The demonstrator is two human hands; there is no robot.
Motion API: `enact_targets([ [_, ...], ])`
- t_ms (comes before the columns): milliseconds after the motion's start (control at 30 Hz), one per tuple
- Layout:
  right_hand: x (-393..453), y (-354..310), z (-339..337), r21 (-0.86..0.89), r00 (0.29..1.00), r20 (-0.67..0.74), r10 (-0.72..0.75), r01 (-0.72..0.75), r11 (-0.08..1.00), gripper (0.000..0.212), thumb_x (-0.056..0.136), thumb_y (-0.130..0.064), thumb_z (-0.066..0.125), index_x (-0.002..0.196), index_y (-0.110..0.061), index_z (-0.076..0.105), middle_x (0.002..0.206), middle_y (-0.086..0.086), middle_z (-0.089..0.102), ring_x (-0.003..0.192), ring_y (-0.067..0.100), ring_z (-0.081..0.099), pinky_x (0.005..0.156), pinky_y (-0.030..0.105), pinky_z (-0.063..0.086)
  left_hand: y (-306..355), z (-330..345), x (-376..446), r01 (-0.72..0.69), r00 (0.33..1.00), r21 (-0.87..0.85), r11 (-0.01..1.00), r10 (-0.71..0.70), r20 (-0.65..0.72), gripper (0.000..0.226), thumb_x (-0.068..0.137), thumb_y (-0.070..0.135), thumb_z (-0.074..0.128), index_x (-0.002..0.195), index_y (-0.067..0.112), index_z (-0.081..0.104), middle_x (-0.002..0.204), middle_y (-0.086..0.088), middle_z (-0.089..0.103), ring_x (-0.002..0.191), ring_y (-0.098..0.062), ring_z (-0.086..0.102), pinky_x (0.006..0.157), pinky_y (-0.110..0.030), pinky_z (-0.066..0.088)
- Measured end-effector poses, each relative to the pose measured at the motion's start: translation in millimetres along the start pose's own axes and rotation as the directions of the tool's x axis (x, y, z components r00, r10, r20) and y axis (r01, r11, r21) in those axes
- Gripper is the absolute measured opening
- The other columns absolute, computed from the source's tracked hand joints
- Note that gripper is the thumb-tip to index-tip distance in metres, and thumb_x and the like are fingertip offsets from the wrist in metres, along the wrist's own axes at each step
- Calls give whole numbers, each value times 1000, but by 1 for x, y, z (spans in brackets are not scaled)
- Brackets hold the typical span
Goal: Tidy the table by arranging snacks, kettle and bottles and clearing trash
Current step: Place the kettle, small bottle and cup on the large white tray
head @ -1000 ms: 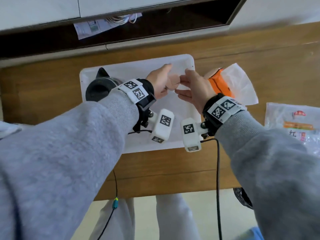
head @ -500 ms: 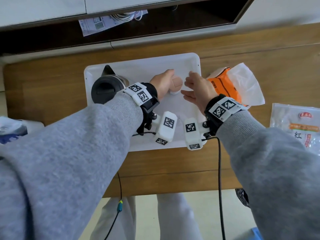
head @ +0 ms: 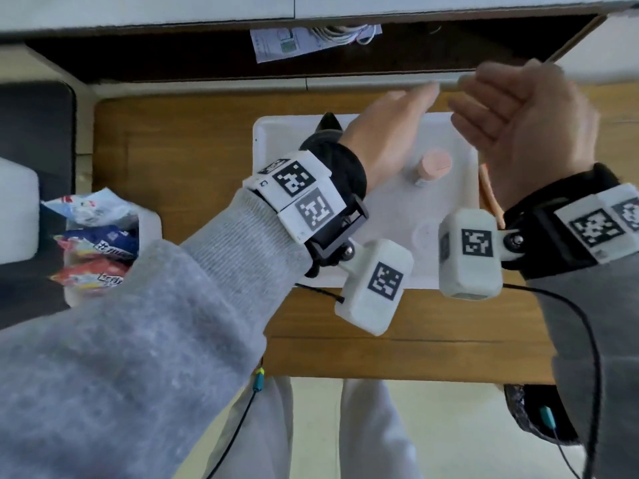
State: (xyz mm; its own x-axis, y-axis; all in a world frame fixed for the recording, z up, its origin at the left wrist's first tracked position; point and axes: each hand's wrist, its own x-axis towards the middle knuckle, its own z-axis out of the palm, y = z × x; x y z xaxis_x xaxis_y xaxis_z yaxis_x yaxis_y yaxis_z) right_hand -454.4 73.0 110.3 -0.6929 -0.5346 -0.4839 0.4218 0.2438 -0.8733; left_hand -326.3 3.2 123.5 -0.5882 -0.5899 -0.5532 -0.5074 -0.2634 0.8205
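Both hands up over white tray (head: 273, 140): left hand (head: 383, 133) flat, fingers straight, holding nothing; right hand (head: 525, 119) loosely curled, empty; pink-capped bottle (head: 432, 165) upright on tray btwn them.

Tray (head: 446, 271) centre open; kettle (head: 323, 133), bottle (head: 434, 165) flank it.

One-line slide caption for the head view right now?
Both hands, left and right, raised empty above the white tray holding a pink-capped bottle and kettle.
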Motion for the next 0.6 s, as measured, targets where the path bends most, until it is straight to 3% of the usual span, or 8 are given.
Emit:
enact_targets([
  [67, -5, -14, -5, 33, 999, 27, -30, 29, 999, 42, 104, -28, 41, 119, -3, 71, 111, 10, 79, 101, 23, 78, 91, 33, 61, 11, 7, -1, -74, 997, -23, 997, 75, 21, 33, 107, 33, 32, 92, 23, 60, 93, 3, 60, 82, -9, 56, 67, -13, 35],
  [100, -7, -18, -7, 37, 998, 47, -37, 35, 999, 42, 104, -28, 40, 120, -2, 70, 112, 10, 79, 101, 23, 78, 93, 34, 61, 13, 10, 0, -76, 997, -58, 995, 77, 15, 32, 106, 34, 33, 79, 32, 49, 81, 12, 50, 71, 0, 47, 65, -12, 33],
  [167, -12, -19, -8, 38, 995, 90, -43, 40, 998, 44, 105, -28, 38, 121, -2, 70, 112, 11, 79, 102, 23, 77, 95, 36, 60, 15, 14, -2, -68, 997, -98, 993, 69, 15, 32, 105, 38, 35, 74, 36, 40, 81, 14, 43, 73, 0, 44, 75, -18, 38],
  [233, -15, -14, -6, 28, 992, 120, -35, 32, 999, 45, 107, -29, 36, 122, -2, 68, 115, 12, 78, 104, 23, 77, 97, 37, 60, 11, 13, -4, -59, 998, -88, 994, 60, 3, 24, 105, 39, 35, 85, 37, 49, 93, 14, 54, 90, -4, 54, 93, -27, 41],
  [300, -17, -3, -2, 10, 993, 121, -2, 1, 1000, 44, 107, -29, 36, 123, -3, 68, 116, 12, 77, 104, 22, 77, 97, 36, 60, 4, 8, -5, -55, 998, -120, 991, 56, 0, 31, 105, 39, 35, 121, 25, 58, 123, 5, 60, 113, -11, 55, 105, -28, 38],
  [367, -18, 11, 3, -11, 989, 135, 61, -60, 998, 44, 107, -31, 37, 125, -3, 67, 120, 11, 76, 105, 21, 77, 96, 34, 60, -6, 4, -4, -18, 1000, -108, 994, 18, 4, 48, 104, 42, 35, 145, 17, 43, 139, 4, 53, 124, -8, 49, 114, -32, 33],
  [467, -17, 40, 8, -80, 970, 166, 178, -167, 983, 46, 108, -33, 38, 132, -3, 63, 130, 11, 71, 113, 23, 73, 98, 34, 58, -32, -8, -1, 39, 997, -70, 997, -44, -65, 59, 98, 52, 38, 148, 21, 39, 152, 4, 43, 139, -12, 41, 119, -40, 29],
  [600, -18, 80, 24, -192, 922, 179, 342, -308, 932, 43, 106, -33, 45, 137, -6, 58, 133, 7, 67, 117, 22, 68, 99, 33, 55, -75, -36, 0, 144, 955, -62, 988, -155, -253, 70, 82, 59, 45, 139, 18, 51, 148, -5, 50, 139, -24, 44, 116, -47, 33],
])
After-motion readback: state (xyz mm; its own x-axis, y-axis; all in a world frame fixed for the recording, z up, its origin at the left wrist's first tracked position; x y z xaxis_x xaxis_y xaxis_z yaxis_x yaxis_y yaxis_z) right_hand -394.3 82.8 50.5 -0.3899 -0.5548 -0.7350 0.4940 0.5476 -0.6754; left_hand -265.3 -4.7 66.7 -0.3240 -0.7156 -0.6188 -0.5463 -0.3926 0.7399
